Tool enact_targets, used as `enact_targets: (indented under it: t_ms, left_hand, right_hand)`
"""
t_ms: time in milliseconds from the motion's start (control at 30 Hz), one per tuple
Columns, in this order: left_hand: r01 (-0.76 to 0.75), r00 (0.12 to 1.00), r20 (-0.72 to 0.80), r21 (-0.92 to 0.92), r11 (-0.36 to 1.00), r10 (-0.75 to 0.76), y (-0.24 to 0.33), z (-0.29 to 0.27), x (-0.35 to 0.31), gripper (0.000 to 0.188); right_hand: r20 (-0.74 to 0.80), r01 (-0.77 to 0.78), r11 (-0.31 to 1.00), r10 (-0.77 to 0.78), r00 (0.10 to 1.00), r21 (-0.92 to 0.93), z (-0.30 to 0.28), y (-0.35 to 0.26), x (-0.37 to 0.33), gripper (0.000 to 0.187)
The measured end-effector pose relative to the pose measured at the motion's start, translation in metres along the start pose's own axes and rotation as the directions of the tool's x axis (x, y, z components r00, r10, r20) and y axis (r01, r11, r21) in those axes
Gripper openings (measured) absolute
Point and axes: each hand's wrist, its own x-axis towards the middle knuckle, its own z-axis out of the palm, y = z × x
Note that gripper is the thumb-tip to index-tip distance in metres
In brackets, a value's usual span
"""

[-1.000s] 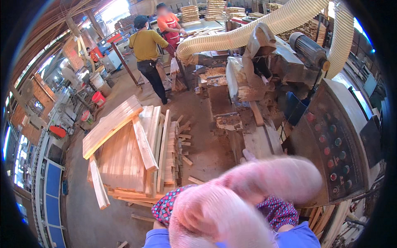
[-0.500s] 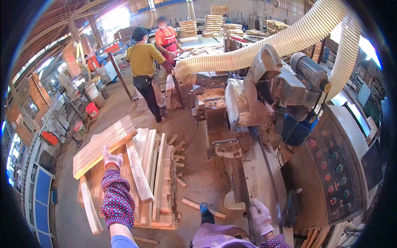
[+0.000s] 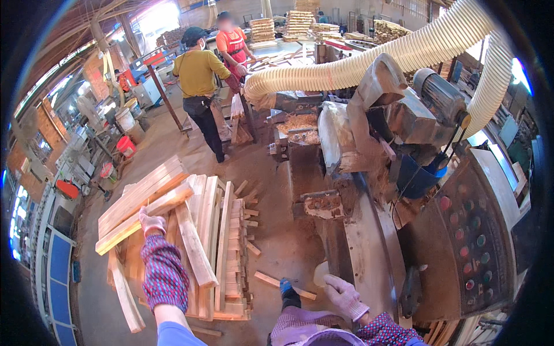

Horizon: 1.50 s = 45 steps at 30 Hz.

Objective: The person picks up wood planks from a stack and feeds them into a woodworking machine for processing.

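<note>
My left hand, in a pale glove, is closed round a wooden plank at the near side of a row of planks. This plank is tilted away from the others, its right end raised. The row lies across a stack of sawn boards; two loose strips slant down the stack's near side. My right hand, also gloved, hovers by the left edge of the machine bed. Its fingers stretch toward a pale rounded piece and hold nothing I can see.
A dusty woodworking machine with a ribbed hose stands ahead right. The button panel is at my right. Two co-workers stand beyond, one in a mustard top. A wood offcut lies by my foot.
My left hand has moved slightly left and separated the near plank from the row, tipping it. My right hand has come off the machine bed toward the left, its fingers now extended.
</note>
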Motion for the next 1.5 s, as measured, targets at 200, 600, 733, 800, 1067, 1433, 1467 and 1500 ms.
enact_targets:
  t_ms: [200,600,733,800,1067,1433,1467,1500]
  left_hand:
    - [-0.172,0.966,0.138,-0.289,0.942,0.219,0.001,0.077,-0.283,0.039]
    - [0.061,0.878,0.472,0.042,0.997,-0.074,-0.145,0.154,-0.567,0.046]
    - [0.172,0.797,0.55,0.188,0.967,-0.249,-0.215,0.148,-0.564,0.04]
    - [0.367,0.75,0.526,0.176,0.914,-0.402,-0.21,0.147,-0.568,0.033]
    - [0.41,0.767,0.436,0.23,0.883,-0.47,-0.197,0.143,-0.553,0.031]
    - [0.359,0.852,0.372,0.094,0.928,-0.368,-0.193,0.161,-0.537,0.026]
    - [0.332,0.856,0.367,0.15,0.931,-0.365,-0.194,0.162,-0.543,0.025]
    - [0.307,0.856,0.367,0.204,0.93,-0.363,-0.194,0.165,-0.55,0.025]
  right_hand:
    - [0.005,-0.033,0.971,0.032,0.999,0.235,-0.014,-0.047,-0.003,0.041]
    - [0.03,0.281,0.959,-0.28,0.959,-0.024,-0.029,-0.082,-0.105,0.082]
    - [-0.156,-0.011,0.994,-0.006,0.988,-0.11,-0.043,-0.031,-0.177,0.076]
    - [-0.26,-0.237,0.944,0.175,0.95,-0.231,-0.041,0.02,-0.216,0.074]
    - [-0.328,-0.274,0.39,-0.079,0.941,-0.879,-0.065,0.098,-0.108,0.06]
    - [-0.027,0.02,0.995,-0.018,0.999,0.096,-0.072,0.051,0.041,0.06]
    - [0.109,0.011,0.956,-0.044,0.993,0.292,-0.057,0.028,0.011,0.064]
    - [0.12,0.116,0.973,-0.142,0.983,0.201,-0.046,0.004,-0.016,0.068]
